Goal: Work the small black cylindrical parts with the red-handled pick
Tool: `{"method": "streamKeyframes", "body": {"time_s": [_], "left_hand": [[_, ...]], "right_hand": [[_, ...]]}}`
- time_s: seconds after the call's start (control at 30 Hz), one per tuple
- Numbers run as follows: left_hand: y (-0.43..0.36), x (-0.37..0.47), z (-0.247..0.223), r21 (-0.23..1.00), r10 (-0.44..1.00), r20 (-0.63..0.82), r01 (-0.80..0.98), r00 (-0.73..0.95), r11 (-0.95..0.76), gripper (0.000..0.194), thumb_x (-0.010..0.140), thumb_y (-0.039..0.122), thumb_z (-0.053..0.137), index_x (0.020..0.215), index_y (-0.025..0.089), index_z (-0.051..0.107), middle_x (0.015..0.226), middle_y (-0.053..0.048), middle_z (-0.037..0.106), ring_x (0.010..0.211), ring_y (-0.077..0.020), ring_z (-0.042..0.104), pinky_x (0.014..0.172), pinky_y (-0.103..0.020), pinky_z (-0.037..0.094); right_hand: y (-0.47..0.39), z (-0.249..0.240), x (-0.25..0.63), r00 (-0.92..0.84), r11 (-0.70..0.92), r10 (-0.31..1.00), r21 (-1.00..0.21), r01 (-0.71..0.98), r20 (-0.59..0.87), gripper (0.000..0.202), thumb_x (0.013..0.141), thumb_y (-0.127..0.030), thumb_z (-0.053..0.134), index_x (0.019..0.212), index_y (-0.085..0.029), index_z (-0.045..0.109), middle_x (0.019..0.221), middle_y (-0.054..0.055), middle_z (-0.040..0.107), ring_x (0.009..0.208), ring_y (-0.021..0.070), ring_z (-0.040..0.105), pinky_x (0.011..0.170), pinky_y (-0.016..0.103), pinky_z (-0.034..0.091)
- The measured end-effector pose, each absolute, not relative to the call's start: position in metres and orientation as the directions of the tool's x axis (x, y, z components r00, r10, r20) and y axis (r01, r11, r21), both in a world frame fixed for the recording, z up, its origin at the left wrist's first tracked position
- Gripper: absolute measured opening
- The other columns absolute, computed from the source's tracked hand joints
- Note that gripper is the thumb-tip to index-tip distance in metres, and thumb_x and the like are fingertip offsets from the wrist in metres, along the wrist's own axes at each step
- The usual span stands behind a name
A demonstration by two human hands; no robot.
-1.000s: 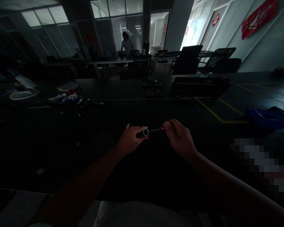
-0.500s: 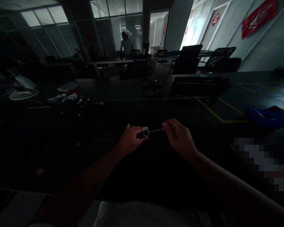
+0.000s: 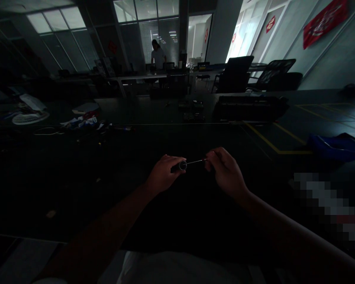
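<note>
My left hand (image 3: pixel 160 175) is closed around a short dark cylinder (image 3: pixel 175 168), whose pale ring-shaped end faces right. In my right hand (image 3: pixel 228 172) the fingers pinch a screwdriver (image 3: pixel 196 161) with a thin metal shaft; its handle is mostly hidden by the fingers. The shaft runs leftward to the ring end of the cylinder. Whether its tip is inside or only touching cannot be made out in the dim light. Both hands are above the dark table (image 3: pixel 177 140).
A long black object (image 3: pixel 251 108) lies across the far side of the table, beside small dark parts (image 3: pixel 193 116). To the right is a blue bag (image 3: pixel 337 146); to the left, a cluttered pile (image 3: pixel 84 120). A person (image 3: pixel 158 55) stands at a far desk.
My right hand has shifted slightly to the right, and its fingers have changed position on the screwdriver handle. My left hand and the cylinder have hardly moved.
</note>
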State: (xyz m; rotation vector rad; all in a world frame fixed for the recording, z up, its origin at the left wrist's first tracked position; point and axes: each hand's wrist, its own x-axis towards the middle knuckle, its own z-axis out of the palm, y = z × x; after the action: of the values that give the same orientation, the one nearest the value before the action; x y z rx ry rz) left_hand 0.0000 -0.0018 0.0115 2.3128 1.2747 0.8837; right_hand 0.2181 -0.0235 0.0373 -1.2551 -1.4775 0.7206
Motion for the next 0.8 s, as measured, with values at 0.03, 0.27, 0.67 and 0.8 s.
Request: {"method": "streamKeyframes", "body": {"time_s": [0.03, 0.27, 0.67, 0.8], "left_hand": [[0.000, 0.000, 0.011, 0.569, 0.831, 0.374, 0.606, 0.412, -0.556, 0.037, 0.087, 0.024, 0.074, 0.123, 0.027, 0.066, 0.123, -0.002, 0.071, 0.115, -0.0202, 0.063, 0.112, -0.042, 0.040], [0.005, -0.002, 0.007, 0.606, 0.846, 0.356, 0.592, 0.396, -0.532, 0.040, 0.085, 0.022, 0.076, 0.123, 0.027, 0.066, 0.116, -0.001, 0.072, 0.107, -0.0194, 0.065, 0.097, -0.035, 0.051], [-0.002, 0.001, 0.009, 0.633, 0.862, 0.317, 0.588, 0.396, -0.503, 0.040, 0.086, 0.026, 0.075, 0.125, 0.027, 0.066, 0.113, -0.002, 0.072, 0.103, -0.0198, 0.066, 0.094, -0.035, 0.052], [-0.003, 0.001, 0.010, 0.632, 0.864, 0.320, 0.591, 0.390, -0.501, 0.041, 0.085, 0.026, 0.076, 0.125, 0.026, 0.067, 0.111, -0.002, 0.073, 0.102, -0.0199, 0.066, 0.093, -0.034, 0.052]], "right_hand": [[-0.020, 0.037, 0.220, 0.076, 0.223, 0.966, -0.946, 0.235, 0.246, 0.027, 0.096, -0.044, 0.049, 0.080, -0.022, 0.055, 0.064, -0.001, 0.057, 0.061, 0.0154, 0.056, 0.062, 0.032, 0.045], [-0.015, 0.037, 0.226, 0.146, 0.239, 0.952, -0.951, 0.198, 0.270, 0.025, 0.095, -0.042, 0.052, 0.079, -0.022, 0.055, 0.060, -0.004, 0.054, 0.057, 0.0132, 0.053, 0.059, 0.030, 0.042], [-0.027, 0.036, 0.221, 0.040, 0.348, 0.897, -0.758, 0.552, 0.441, 0.018, 0.097, -0.036, 0.048, 0.085, -0.023, 0.053, 0.066, -0.002, 0.059, 0.058, 0.0140, 0.055, 0.056, 0.029, 0.039], [-0.029, 0.038, 0.220, 0.020, 0.364, 0.887, -0.726, 0.583, 0.461, 0.018, 0.096, -0.036, 0.048, 0.087, -0.022, 0.055, 0.066, -0.001, 0.060, 0.058, 0.0142, 0.057, 0.055, 0.028, 0.039]]}}
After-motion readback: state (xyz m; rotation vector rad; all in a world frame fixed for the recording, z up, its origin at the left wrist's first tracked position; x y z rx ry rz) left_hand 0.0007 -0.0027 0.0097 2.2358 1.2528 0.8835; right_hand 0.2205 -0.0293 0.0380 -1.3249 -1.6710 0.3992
